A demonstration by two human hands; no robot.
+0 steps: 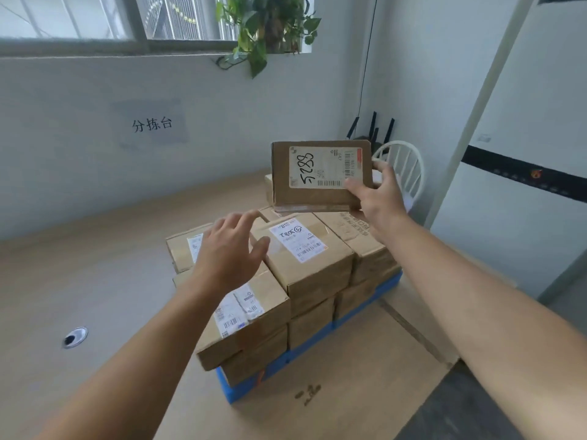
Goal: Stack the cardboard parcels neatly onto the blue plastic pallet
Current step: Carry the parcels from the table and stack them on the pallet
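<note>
Resting on the pale table (95, 281), the blue pallet (241, 389) shows only along its near and right edges, because the stacked parcels (317, 265) cover it in several layers. Above the pallet's left side the left hand (228, 252) hovers over the boxes with fingers spread and straight, holding nothing. Above the pallet's far right part, the right hand (381, 195) grips a flat parcel marked 5288 (320, 176) by its right edge, thumb on the labelled face, fingers behind. That parcel stands nearly upright over the top layer; whether it touches I cannot tell. Beyond the pallet are a white chair (409, 166), a black router (371, 131), a wall sign (152, 124) and a hanging plant (270, 27).
</note>
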